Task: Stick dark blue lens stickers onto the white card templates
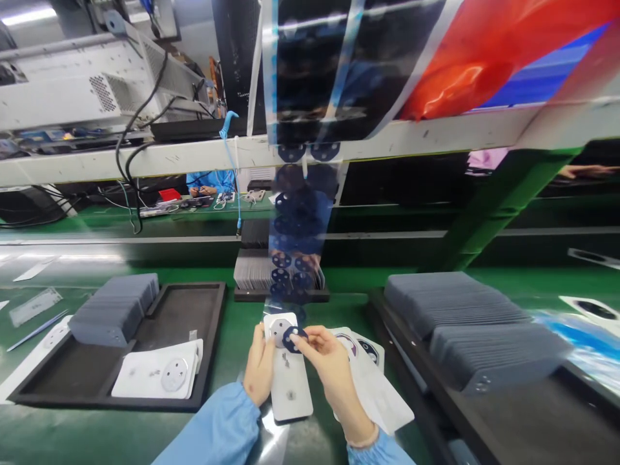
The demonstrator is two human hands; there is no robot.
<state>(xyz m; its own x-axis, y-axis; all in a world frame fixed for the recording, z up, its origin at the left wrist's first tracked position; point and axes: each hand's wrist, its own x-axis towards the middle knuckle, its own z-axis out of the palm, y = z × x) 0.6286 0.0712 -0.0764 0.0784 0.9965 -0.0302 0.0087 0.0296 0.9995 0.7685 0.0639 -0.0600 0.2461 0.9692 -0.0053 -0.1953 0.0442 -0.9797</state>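
A white rectangular plate (292, 394) with a round ring of small holes at its far end lies in front of me, over the green bench. My left hand (259, 368) grips its left edge near that end. Between the fingertips of my right hand (329, 365) is a dark round disc (292, 339) with holes, held over the right part of the plate's ring. Just beyond, a clear strip (303, 239) bearing several dark discs hangs down to the plate's far end.
A black tray (213, 349) at left holds grey plates (119, 307) and white plates (157, 371). Loose white sheets (378, 394) lie right of my right hand. Another black tray (523, 426) with grey plates (465, 316) stands at right. Overhead runs a white beam (387, 141).
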